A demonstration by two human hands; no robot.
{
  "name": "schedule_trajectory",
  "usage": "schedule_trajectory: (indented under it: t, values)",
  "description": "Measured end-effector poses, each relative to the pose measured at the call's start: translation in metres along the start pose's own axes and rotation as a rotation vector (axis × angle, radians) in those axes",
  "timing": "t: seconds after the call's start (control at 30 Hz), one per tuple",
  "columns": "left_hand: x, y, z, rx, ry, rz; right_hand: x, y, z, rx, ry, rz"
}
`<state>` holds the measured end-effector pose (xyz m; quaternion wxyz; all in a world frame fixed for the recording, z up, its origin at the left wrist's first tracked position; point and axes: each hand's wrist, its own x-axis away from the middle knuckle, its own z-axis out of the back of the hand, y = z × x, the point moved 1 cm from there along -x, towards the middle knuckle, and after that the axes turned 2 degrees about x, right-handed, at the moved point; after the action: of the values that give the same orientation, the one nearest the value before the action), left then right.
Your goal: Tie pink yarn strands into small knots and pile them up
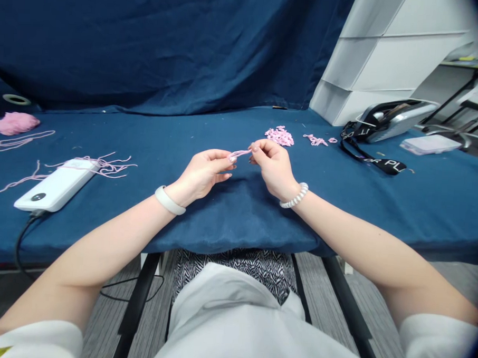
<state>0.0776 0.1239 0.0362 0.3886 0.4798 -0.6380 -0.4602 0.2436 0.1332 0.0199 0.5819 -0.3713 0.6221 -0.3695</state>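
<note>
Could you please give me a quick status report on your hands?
Left hand, right hand both pinching short pink yarn piece. Pile of pink yarn bits beyond right hand. White power bank off to the left, not touching.

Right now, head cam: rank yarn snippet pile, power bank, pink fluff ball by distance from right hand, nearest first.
From the right hand:
1. Yarn snippet pile: just ahead of the hand.
2. Power bank: well off to the left.
3. Pink fluff ball: farther left, toward the back.
</note>
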Motion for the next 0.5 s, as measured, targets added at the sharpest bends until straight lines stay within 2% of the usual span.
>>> schedule_trajectory:
  t: [0.1, 0.27, 0.33, 0.4, 0.5]
  values:
    - [0.000, -0.001, 0.001, -0.156, 0.023, -0.052, 0.001, -0.002, 0.001, -0.021, 0.004, 0.003]
    - [0.001, -0.001, 0.002, -0.650, -0.099, -0.201, 0.000, -0.004, 0.002, -0.042, 0.009, 0.004]
    - [0.004, 0.000, 0.002, -0.879, -0.114, -0.346, -0.001, -0.004, 0.002, -0.053, 0.024, 0.002]
    - [0.007, 0.000, 0.002, -1.099, -0.114, -0.552, -0.002, -0.004, 0.002, -0.075, 0.046, -0.024]
    - [0.010, 0.001, 0.003, -1.327, -0.116, -0.873, -0.002, -0.004, 0.001, -0.125, 0.081, -0.143]
